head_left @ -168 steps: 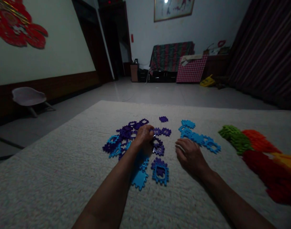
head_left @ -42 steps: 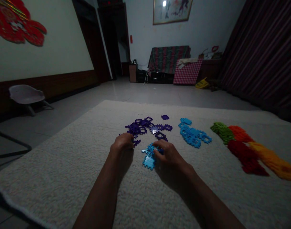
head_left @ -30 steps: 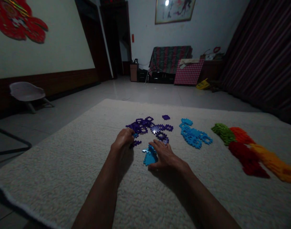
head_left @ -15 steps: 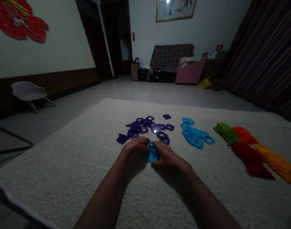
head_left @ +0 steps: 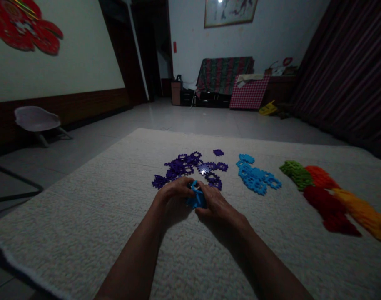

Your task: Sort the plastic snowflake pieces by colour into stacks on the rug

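Note:
Blue toothed pieces (head_left: 197, 200) are held between both hands, low over the pale mat (head_left: 115, 212). My left hand (head_left: 177, 189) is closed on their left side. On their right side my right hand (head_left: 213, 203) grips them, thumb near the bottom. Fingers hide part of the pieces, so how they join cannot be made out. Just beyond the hands lies a loose spread of purple toothed pieces (head_left: 178, 167). To the right of it sits a pile of light blue pieces (head_left: 254, 177).
Farther right lie green (head_left: 297, 175), orange-red (head_left: 320, 177), dark red (head_left: 327, 208) and yellow-orange (head_left: 362, 212) piles. A small chair (head_left: 37, 120) stands on the floor at left. A draped cabinet (head_left: 224, 77) is at the back.
Both hands have shifted slightly up and left, and the blue pieces between them have turned a little. The piles on the mat lie as before.

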Action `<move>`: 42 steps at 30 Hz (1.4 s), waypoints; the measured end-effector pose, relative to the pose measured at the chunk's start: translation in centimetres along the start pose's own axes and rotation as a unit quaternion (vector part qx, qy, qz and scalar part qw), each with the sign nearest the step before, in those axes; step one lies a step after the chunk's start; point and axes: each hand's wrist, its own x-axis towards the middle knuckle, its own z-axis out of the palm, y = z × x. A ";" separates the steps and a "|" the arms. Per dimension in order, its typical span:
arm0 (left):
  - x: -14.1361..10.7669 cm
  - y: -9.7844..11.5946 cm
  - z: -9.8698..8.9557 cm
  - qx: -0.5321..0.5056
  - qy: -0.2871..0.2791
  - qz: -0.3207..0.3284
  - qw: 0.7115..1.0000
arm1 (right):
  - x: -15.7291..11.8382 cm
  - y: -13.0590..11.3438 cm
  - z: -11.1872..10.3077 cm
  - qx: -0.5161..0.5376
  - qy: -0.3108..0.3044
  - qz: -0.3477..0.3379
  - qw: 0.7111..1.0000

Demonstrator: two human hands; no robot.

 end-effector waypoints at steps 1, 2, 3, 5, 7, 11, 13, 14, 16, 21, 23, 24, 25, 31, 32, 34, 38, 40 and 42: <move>0.1 -0.2 -0.2 -0.005 -0.021 -0.005 1.000 | 0.1 -0.2 0.2 -0.003 0.009 -0.003 1.000; 0.2 -0.3 -0.4 -0.013 -0.047 -0.009 0.999 | 0.2 -0.5 0.4 -0.003 0.016 -0.007 1.000; 0.2 -0.5 -0.6 -0.020 -0.072 -0.012 0.997 | 0.4 -0.6 0.6 0.001 0.023 -0.012 1.000; 0.3 -0.7 -1.0 -0.026 -0.093 -0.012 0.995 | 0.7 -0.9 1.0 0.015 0.034 -0.020 0.999; 0.3 -0.8 -1.3 -0.023 -0.104 -0.010 0.994 | 1.0 -1.0 1.5 0.032 0.046 -0.022 0.998; 0.2 -0.5 -1.5 -0.026 -0.113 -0.015 0.993 | 1.4 -0.5 2.4 0.053 0.070 -0.021 0.996; 0.1 -0.3 -1.5 -0.024 -0.117 -0.020 0.993 | 1.5 -0.1 2.8 0.067 0.085 -0.034 0.994; 0.1 -0.2 -1.4 -0.027 -0.118 -0.021 0.992 | 1.6 0.1 3.0 0.074 0.094 -0.043 0.992; 0.1 0.0 -1.2 -0.048 -0.119 -0.018 0.992 | 1.9 0.3 3.1 0.086 0.122 -0.056 0.987; 0.0 0.8 -0.7 -0.110 -0.118 -0.001 0.987 | 2.5 -0.2 2.7 0.147 0.202 -0.006 0.968; -0.1 1.3 -0.5 -0.099 -0.121 -0.008 0.988 | 2.5 -0.6 2.4 0.198 0.199 0.035 0.959; -0.2 1.6 -0.4 -0.089 -0.120 -0.013 0.989 | 2.5 -0.7 2.3 0.227 0.190 0.055 0.954; -0.3 1.9 -0.4 -0.078 -0.115 -0.017 0.990 | 2.5 -0.8 2.2 0.256 0.176 0.077 0.947; -0.3 2.8 0.7 -0.075 -0.044 -0.034 0.996 | 2.2 -0.9 1.3 0.463 0.062 0.197 0.862; -0.2 2.9 1.0 -0.094 -0.040 -0.039 0.994 | 2.1 -1.0 1.0 0.489 0.059 0.200 0.847; 0.2 3.0 1.6 -0.142 -0.029 -0.051 0.988 | 2.1 -1.1 0.6 0.527 0.066 0.201 0.823; 1.5 3.3 2.7 -0.196 0.013 -0.010 0.981 | 2.1 -0.6 -0.4 0.565 0.075 0.198 0.798; 2.4 3.8 3.3 -0.200 0.035 0.011 0.979 | 2.2 0.1 -0.9 0.566 0.087 0.194 0.797; 3.4 4.5 4.1 -0.212 0.050 -0.008 0.976 | 2.2 1.1 -1.5 0.567 0.112 0.194 0.792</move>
